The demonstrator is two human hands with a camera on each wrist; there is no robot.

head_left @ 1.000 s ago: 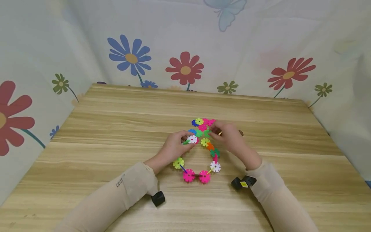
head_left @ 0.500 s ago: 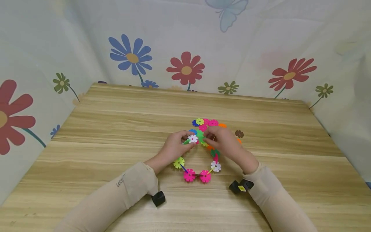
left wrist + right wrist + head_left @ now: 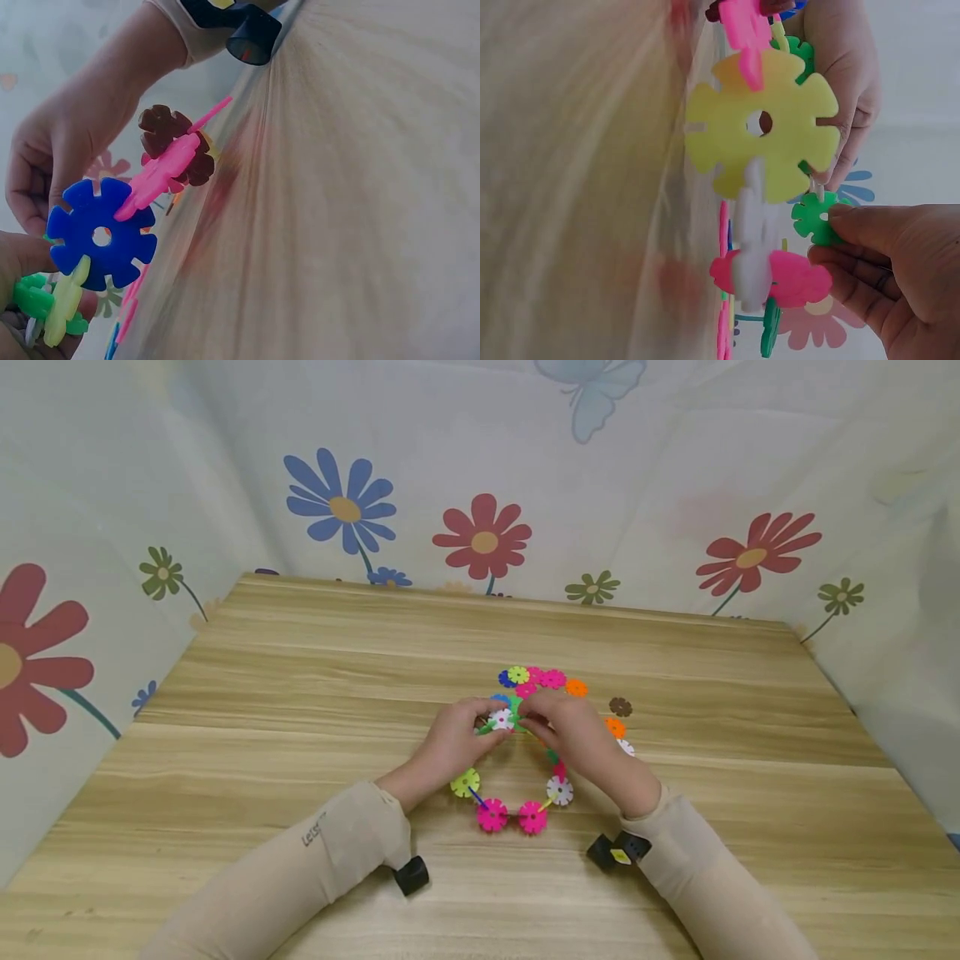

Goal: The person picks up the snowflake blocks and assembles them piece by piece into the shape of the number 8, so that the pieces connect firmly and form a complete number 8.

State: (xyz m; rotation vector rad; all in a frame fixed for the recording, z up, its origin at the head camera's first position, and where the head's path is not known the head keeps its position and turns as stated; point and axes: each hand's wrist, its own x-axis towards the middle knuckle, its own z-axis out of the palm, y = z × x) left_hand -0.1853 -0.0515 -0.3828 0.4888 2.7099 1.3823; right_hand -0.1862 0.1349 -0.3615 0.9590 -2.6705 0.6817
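Slotted plastic flower discs, joined edge to edge, form a colourful chain that loops toward me, with two pink discs at its near end. My left hand grips the chain's far left end, where a white disc shows by the fingertips. Between thumb and fingers my right hand pinches a green disc, its edge right at the white disc. In the left wrist view, a blue disc and a pale yellow disc run down to the left fingers. Part of the chain's right side is hidden behind the right hand.
Beyond the hands lie loose discs: yellow, pink, orange and blue. A brown disc and another orange one lie to the right. Flowered cloth hangs behind the wooden table.
My right hand has picked up a green disc from the loose ones and moved left and nearer, bringing it to the white disc. The left hand has stayed nearly still.
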